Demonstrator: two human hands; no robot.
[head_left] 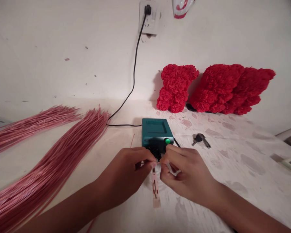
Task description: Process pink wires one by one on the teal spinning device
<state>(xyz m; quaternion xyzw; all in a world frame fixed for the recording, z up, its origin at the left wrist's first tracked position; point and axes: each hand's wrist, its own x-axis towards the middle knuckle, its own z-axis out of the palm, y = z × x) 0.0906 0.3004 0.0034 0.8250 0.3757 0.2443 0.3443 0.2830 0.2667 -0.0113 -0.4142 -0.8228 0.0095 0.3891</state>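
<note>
Fingertips pinched together, my left hand (129,170) is just in front of a teal electric device (157,127). My right hand (188,170) pinches close beside it, and a short bit of thin pale-pink strand (159,162) shows between the two. What else the fingers may hold is hidden. Directly below the left fingertips is a narrow pink clip-like piece (155,186) with a metal part along its middle. The device has a green button (167,141) and a dark front part (155,152), partly covered by my hands.
Two bundles of long pink strands (82,136) lie on the left. Red artificial-flower shapes (177,85) lean against the wall at the back right. Keys (200,139) rest on the patterned tablecloth. A black power cord (135,61) runs up to a wall socket (147,22).
</note>
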